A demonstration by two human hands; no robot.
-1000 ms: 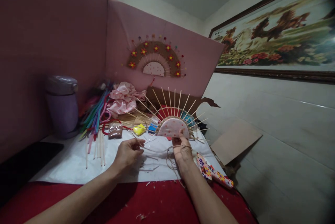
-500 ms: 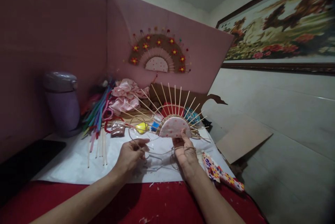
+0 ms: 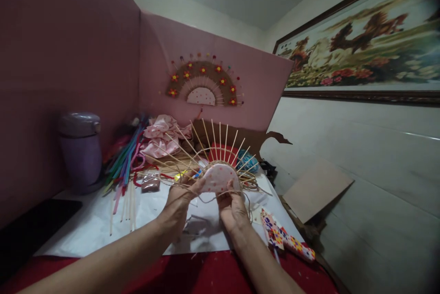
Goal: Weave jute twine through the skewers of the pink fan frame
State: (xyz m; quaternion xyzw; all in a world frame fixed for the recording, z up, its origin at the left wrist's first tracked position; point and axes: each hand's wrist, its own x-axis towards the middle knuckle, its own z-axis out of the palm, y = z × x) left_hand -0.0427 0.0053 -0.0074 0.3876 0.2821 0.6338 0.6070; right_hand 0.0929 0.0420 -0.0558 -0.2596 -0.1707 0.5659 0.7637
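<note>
A half-round stick fan [image 3: 219,177], covered in pale cloth with pink dots, stands upright between my hands. Thin wooden sticks radiate from its curved edge, where brown twine is wound. My right hand [image 3: 233,209] grips its lower edge, thumb on the cloth face. At the left corner, my left hand [image 3: 181,198] has its thumb against the fan; its other fingers are partly hidden behind. Loose brown twine [image 3: 206,201] crosses my left hand and sags below the fan toward my right hand.
White paper [image 3: 137,239] covers the red table [image 3: 192,275]. Pipe cleaners [image 3: 129,156], a purple flask [image 3: 81,152] and pink cloth [image 3: 161,133] sit left. A flower-patterned object [image 3: 285,239] lies right. A finished flowered fan [image 3: 202,74] hangs on the pink board.
My left hand has moved right and up from beside the fan to its left corner, bringing the twine closer. My right hand still holds the fan. The view has tilted slightly upward.
</note>
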